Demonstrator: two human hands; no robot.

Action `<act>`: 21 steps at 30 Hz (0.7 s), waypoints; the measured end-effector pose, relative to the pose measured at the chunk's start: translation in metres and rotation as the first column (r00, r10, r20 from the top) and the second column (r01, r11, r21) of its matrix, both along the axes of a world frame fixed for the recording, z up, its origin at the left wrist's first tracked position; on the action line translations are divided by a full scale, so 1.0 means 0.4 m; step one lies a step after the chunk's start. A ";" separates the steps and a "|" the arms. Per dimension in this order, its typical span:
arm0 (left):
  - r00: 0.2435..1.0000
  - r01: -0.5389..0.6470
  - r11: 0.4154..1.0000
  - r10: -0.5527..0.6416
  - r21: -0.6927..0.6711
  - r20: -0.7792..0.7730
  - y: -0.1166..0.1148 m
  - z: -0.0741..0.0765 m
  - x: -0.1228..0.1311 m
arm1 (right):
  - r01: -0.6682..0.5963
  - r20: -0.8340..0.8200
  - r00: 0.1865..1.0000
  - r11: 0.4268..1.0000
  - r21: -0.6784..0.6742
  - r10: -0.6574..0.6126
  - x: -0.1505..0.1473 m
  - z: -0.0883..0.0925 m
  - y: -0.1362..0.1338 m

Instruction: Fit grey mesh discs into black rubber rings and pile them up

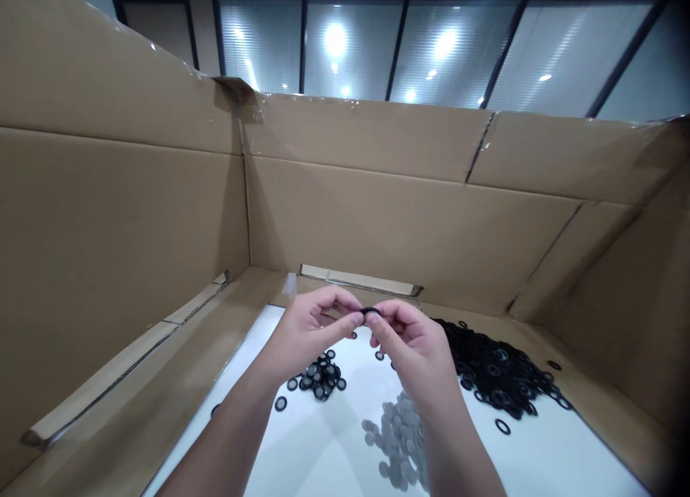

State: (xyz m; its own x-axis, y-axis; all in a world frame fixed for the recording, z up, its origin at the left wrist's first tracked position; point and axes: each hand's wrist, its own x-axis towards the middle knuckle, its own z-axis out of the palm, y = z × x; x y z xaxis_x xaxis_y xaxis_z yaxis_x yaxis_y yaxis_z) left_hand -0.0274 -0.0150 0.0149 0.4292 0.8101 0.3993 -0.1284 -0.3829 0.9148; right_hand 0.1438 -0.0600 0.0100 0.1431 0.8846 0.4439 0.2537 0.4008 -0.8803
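Observation:
Between my two hands, above the white board (pixel 323 447), is a small black ring (pixel 370 311). My left hand (pixel 320 323) pinches its left side between thumb and fingers. On its right side, the thumb and fingers of my right hand (pixel 412 333) close on it too. Whether a disc sits inside the ring cannot be made out. Below my left hand lies a small pile of black rings with grey centres (pixel 322 376). A heap of grey discs (pixel 399 439) is partly hidden by my right forearm. Right of my right hand spreads a large pile of black rings (pixel 496 367).
High cardboard walls (pixel 356 209) enclose the board at the left, back and right. A folded cardboard strip (pixel 361 280) lies along the back wall, another (pixel 134 353) along the left. One loose ring (pixel 502 426) lies in front of the large pile.

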 end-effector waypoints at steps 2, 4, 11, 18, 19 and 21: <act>0.999 0.024 1.000 -0.024 -0.020 0.023 -0.001 0.001 0.002 | 0.010 0.009 1.000 1.000 0.004 -0.010 0.000 0.002 0.000; 0.997 0.048 0.998 -0.045 -0.045 0.060 0.000 -0.002 0.005 | 0.014 0.014 1.000 1.000 0.027 -0.014 0.001 0.003 0.000; 0.978 0.137 0.983 -0.115 -0.124 0.175 0.007 -0.012 0.014 | -0.091 -0.130 0.987 0.996 0.004 0.091 0.001 0.012 -0.008; 0.987 0.107 0.987 -0.091 -0.120 0.134 0.015 -0.004 0.013 | -0.098 -0.087 0.992 0.995 -0.034 0.095 0.007 0.019 -0.007; 0.990 0.085 0.991 -0.072 -0.108 0.119 0.015 -0.003 0.014 | -0.085 -0.065 0.995 0.995 -0.043 0.082 0.009 0.019 -0.006; 0.995 0.042 0.996 -0.034 -0.083 0.088 0.015 -0.002 0.014 | -0.049 -0.026 0.999 0.997 -0.054 0.048 0.011 0.020 -0.007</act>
State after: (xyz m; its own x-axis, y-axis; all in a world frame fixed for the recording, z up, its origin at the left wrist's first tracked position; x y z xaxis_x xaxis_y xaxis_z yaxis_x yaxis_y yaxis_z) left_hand -0.0217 -0.0092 0.0142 0.4271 0.8262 0.3675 -0.2218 -0.2983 0.9284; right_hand 0.1481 -0.0627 0.0180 0.1098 0.9135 0.3918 0.2133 0.3633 -0.9069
